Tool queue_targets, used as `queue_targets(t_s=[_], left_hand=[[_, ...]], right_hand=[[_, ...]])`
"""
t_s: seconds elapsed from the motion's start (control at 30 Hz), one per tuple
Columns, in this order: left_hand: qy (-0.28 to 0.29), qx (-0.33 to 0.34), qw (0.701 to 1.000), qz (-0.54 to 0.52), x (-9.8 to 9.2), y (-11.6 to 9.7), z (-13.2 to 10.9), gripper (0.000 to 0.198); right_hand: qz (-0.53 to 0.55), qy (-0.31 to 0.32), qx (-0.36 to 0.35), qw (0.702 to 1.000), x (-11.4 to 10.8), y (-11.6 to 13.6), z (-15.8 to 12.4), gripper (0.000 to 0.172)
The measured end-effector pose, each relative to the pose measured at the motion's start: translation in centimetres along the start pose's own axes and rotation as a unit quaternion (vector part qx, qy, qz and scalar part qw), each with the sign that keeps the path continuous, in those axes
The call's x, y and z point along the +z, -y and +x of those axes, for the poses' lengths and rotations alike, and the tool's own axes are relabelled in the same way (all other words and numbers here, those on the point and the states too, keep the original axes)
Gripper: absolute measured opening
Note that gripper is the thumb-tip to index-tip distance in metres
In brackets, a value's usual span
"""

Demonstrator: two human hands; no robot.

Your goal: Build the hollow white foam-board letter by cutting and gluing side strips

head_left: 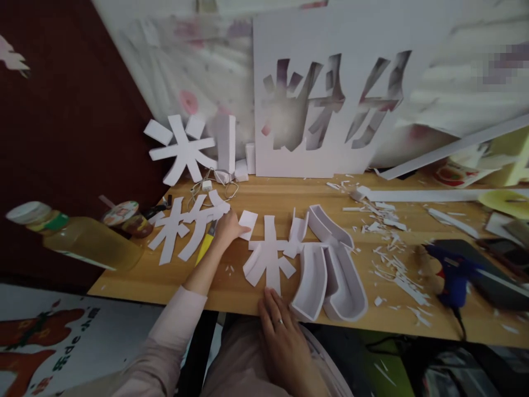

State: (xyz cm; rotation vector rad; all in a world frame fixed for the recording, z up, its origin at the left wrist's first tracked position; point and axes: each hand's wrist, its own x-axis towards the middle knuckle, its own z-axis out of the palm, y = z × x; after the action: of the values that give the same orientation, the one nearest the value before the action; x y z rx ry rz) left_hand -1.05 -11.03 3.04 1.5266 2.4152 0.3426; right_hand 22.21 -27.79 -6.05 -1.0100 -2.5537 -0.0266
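Observation:
My left hand reaches over the table, thumb apart from the fingers. Its fingertips are at the edge of a flat white cut-out character, and its thumb is beside a small white foam-like piece. A yellow-handled cutter knife lies under that wrist. My right hand lies flat at the table's front edge, fingers stretched out, wearing a ring. Its fingertips touch or nearly touch the lower tip of a white character piece. Right of this piece stand hollow white letter shells with raised walls.
White scraps litter the right side near a blue glue gun. A bottle of yellowish liquid and a lidded cup stand at left. Behind, a finished raised character and a cut-out white board lean on the wall.

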Motion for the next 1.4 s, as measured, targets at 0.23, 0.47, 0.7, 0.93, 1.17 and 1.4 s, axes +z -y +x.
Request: queue_targets(t_s=[0.23, 0.47, 0.7, 0.93, 1.17, 1.4], left_hand=[[-0.063, 0.097, 0.984, -0.139, -4.1, -0.1, -6.5, 0.032], [-0.028, 0.151, 0.983, -0.105, -0.5, -1.3, -18.2, 0.033], [0.004, 0.111, 0.993, 0.034, 3.8, 0.2, -19.8, 0.039], [-0.005, 0.103, 0.993, 0.054, 5.4, -0.3, -19.5, 0.042], [0.023, 0.123, 0.992, 0.012, 5.5, -0.5, -19.2, 0.043], [0.018, 0.151, 0.988, -0.014, 6.1, -0.1, -18.7, 0.044]], right_hand=[[0.036, -0.035, -0.003, 0.999, -0.1, -0.2, 0.0, 0.057], [0.087, -0.096, -0.048, 0.990, -2.0, -0.6, -1.9, 0.033], [0.113, -0.118, -0.022, 0.986, -1.5, -0.9, -2.0, 0.025], [0.117, -0.099, -0.027, 0.988, -0.5, -0.8, -2.2, 0.023], [0.113, -0.068, -0.037, 0.991, -0.5, -1.0, -2.3, 0.017], [0.112, -0.085, -0.042, 0.989, -0.4, -1.2, -2.1, 0.014]])
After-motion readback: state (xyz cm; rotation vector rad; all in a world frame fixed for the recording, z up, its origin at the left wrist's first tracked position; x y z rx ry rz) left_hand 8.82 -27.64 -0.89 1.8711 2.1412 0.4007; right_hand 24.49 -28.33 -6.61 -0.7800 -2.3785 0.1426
